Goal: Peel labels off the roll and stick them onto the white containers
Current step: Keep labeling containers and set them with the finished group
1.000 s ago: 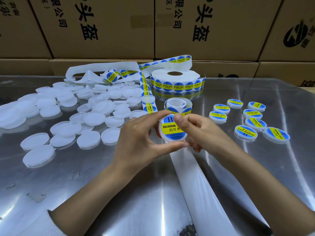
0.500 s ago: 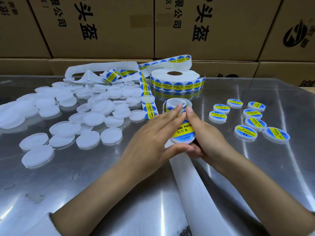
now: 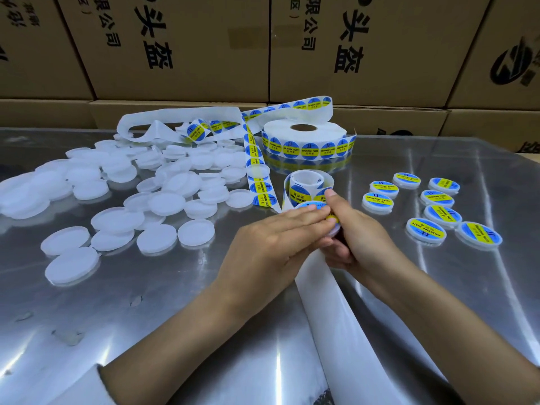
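Observation:
My right hand (image 3: pixel 359 238) grips a round white container (image 3: pixel 333 226) just above the metal table (image 3: pixel 146 302). A blue and yellow label covers its top. The straight fingers of my left hand (image 3: pixel 268 244) press flat on that label and hide most of it. The big label roll (image 3: pixel 304 140) stands behind my hands, and its strip (image 3: pixel 257 171) loops down to a small curl (image 3: pixel 306 185) right beyond my fingertips. Bare backing paper (image 3: pixel 330 311) runs from under my hands toward me.
Several unlabelled white containers (image 3: pixel 157 200) are spread over the left half of the table. Several labelled containers (image 3: pixel 438 211) lie in rows at the right. Cardboard boxes (image 3: pixel 204 48) form a wall along the table's far edge.
The container has tipped from facing me to lying nearly flat. My left hand went from holding its edge to pressing straight fingers across the label, sliding to the right.

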